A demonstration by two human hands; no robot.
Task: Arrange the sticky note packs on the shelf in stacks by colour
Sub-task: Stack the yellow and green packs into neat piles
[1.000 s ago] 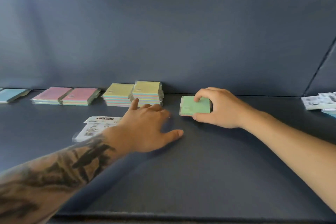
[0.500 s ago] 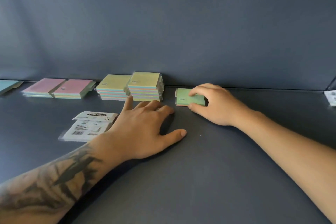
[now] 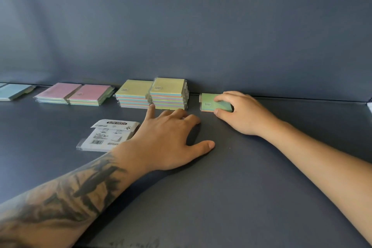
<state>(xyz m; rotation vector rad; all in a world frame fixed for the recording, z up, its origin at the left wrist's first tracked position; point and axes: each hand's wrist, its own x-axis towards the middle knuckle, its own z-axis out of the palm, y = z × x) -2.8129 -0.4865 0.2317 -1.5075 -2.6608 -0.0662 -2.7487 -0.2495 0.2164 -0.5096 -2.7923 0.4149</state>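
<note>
Green pack (image 3: 209, 102) on shelf (image 3: 241, 187), hand-held.

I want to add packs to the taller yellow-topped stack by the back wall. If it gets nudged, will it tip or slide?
The taller yellow-topped stack of wrapped sticky note packs looks squat, wider than tall, so it probably would not topple. The clear wrappers look glossy, so packs may slip over one another. The left hand lies open beside it, so a nudge seems likely.
</note>
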